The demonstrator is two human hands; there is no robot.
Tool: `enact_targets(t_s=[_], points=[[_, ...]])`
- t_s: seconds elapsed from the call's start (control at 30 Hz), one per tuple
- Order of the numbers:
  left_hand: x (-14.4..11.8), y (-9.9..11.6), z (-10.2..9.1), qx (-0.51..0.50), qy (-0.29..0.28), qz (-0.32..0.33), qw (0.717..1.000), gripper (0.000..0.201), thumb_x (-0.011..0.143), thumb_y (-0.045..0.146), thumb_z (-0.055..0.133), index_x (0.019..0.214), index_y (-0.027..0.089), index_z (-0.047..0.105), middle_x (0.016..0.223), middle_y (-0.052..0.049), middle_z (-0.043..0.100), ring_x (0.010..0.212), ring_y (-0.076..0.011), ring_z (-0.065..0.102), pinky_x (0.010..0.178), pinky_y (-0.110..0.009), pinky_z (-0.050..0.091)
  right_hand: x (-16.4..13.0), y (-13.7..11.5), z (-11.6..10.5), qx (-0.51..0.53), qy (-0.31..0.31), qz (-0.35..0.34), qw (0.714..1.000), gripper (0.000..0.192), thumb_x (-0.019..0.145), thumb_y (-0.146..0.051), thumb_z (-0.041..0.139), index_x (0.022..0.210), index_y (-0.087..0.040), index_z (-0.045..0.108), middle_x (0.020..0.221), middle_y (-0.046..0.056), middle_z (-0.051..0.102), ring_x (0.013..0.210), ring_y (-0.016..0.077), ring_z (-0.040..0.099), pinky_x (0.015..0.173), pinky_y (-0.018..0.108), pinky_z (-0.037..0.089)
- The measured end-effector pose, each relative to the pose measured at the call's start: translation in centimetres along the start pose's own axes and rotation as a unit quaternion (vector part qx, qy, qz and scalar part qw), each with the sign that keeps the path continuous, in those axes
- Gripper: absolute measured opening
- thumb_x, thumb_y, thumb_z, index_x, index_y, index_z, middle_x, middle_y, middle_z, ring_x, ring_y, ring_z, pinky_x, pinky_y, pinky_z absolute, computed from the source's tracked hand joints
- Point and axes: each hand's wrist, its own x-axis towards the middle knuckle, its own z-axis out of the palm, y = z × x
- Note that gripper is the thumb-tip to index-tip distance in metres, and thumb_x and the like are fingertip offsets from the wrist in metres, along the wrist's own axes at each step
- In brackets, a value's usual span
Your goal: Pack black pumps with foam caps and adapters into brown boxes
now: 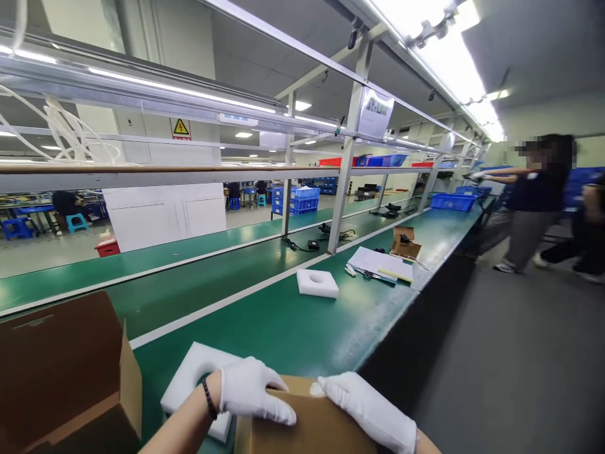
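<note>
A brown cardboard box (312,425) stands at the bottom middle, cut off by the lower edge of the view. My left hand (250,391), in a white glove, grips the box's top edge from the left, with its thumb over the near panel. From the right, my right hand (359,403), also gloved, holds the same top edge with its fingertips curled over it. Beside and partly behind my left wrist lies a white foam block (182,378) with a round hole. An open cardboard box (61,372) sits at the lower left.
On the green bench (265,328) lies another holed foam block (317,287). Papers (373,261), a small opened carton (405,243) and cables are farther along. A metal post (345,195) carries the shelf. A co-worker (539,183) stands at the right, near a blue bin (452,202).
</note>
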Motion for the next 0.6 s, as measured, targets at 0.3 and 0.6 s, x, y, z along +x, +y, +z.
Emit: enact_targets(t_s=[0.3, 0.6], points=[[0.4, -0.5, 0.1, 0.005, -0.054, 0.036, 0.998, 0.068, 0.079, 0.084, 0.057, 0.100, 0.024, 0.080, 0.096, -0.006, 0.077, 0.091, -0.0280, 0.069, 0.078, -0.032, 0.049, -0.7, 0.6, 1.0, 0.069, 0.041, 0.000, 0.997, 0.072, 0.089, -0.083, 0.051, 0.068, -0.017, 0.071, 0.069, 0.003, 0.062, 0.064, 0.0159, 0.049, 0.063, 0.032, 0.041], [-2.0, -1.3, -0.1, 0.039, -0.014, 0.031, 0.999, 0.094, 0.082, 0.084, 0.057, 0.158, 0.029, 0.047, 0.169, -0.010, 0.035, 0.159, -0.0408, 0.024, 0.130, -0.058, 0.019, 0.5, 4.3, 4.0, 0.458, 0.217, 0.020, 0.862, 0.086, 0.072, -0.094, 0.060, 0.120, -0.025, 0.077, 0.143, 0.010, 0.067, 0.141, 0.0284, 0.053, 0.121, 0.045, 0.037]])
